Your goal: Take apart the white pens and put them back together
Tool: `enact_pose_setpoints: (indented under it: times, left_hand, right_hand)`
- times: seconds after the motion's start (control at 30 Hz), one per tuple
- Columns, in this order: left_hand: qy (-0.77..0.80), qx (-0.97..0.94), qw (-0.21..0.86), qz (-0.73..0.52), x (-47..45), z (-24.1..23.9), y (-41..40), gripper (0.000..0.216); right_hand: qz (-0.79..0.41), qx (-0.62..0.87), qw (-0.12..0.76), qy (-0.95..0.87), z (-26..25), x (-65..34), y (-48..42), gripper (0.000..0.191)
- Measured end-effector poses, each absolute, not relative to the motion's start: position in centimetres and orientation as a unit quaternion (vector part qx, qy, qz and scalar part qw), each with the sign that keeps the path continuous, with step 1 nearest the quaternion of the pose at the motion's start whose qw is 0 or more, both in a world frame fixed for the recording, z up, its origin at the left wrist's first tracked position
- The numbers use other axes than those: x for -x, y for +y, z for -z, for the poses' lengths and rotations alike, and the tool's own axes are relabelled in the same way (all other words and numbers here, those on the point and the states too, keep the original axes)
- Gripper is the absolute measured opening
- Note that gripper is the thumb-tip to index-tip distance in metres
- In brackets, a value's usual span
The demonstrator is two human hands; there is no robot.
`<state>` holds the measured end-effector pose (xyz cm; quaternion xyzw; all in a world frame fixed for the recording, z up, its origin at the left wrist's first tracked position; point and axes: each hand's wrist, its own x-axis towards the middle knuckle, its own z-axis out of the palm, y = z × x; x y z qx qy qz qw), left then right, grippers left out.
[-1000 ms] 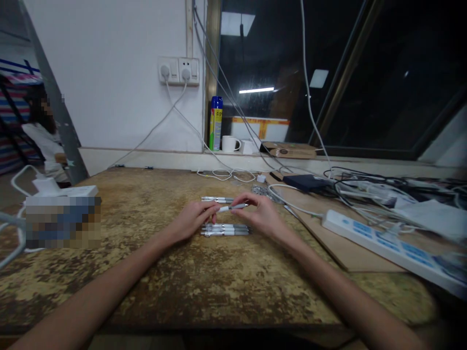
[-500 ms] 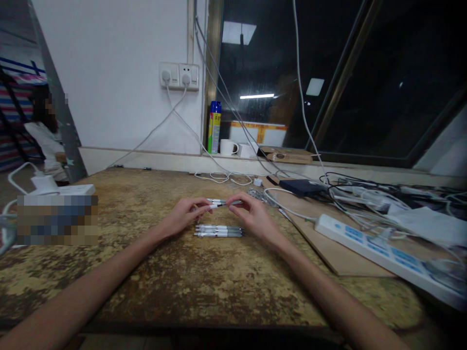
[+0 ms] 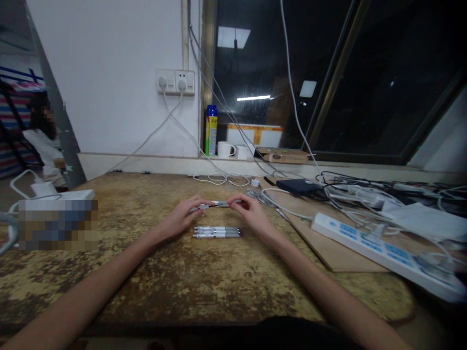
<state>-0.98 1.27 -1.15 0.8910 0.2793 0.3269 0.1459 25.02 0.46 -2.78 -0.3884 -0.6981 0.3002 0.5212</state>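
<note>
In the middle of the worn wooden table (image 3: 204, 282), both my hands are up at a white and grey pen (image 3: 222, 204). My left hand (image 3: 182, 214) pinches a pale barrel piece at its left end, partly hidden by the fingers. My right hand (image 3: 250, 213) pinches the grey part between thumb and fingers. A thin dark section shows between the two parts; whether they are joined is too small to tell. Nearer to me lies a row of several white and grey pens (image 3: 217, 232), side by side and level.
A long white power strip (image 3: 346, 238) lies on a brown board (image 3: 317, 248) at the right, with tangled cables behind. A dark flat box (image 3: 297, 186) sits near the wall. On the sill stand a spray can (image 3: 211, 131) and a white mug (image 3: 225, 149). A person sits at far left.
My left hand has drawn a little to the left with the pale piece, so more of the grey part shows between my hands. The row of pens stays put. The view has shifted slightly.
</note>
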Motion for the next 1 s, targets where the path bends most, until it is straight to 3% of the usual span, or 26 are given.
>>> enact_pose_setpoints:
  times: [0.37,0.63,1.0]
  left_hand:
    - [0.283,-0.891,0.123,-0.333,1.4,1.1,1.3,0.032]
    - [0.263,-0.903,0.108,-0.323,1.4,0.9,0.9,0.036]
    - [0.240,-0.906,0.115,-0.329,0.8,0.3,0.6,0.036]
  right_hand:
    - [-0.304,0.412,0.544,-0.665,3.1,-26.0,1.3,0.018]
    - [-0.282,0.410,0.477,-0.725,3.4,-23.9,-0.1,0.029]
    - [-0.291,0.390,0.474,-0.733,2.9,-23.7,-0.5,0.035]
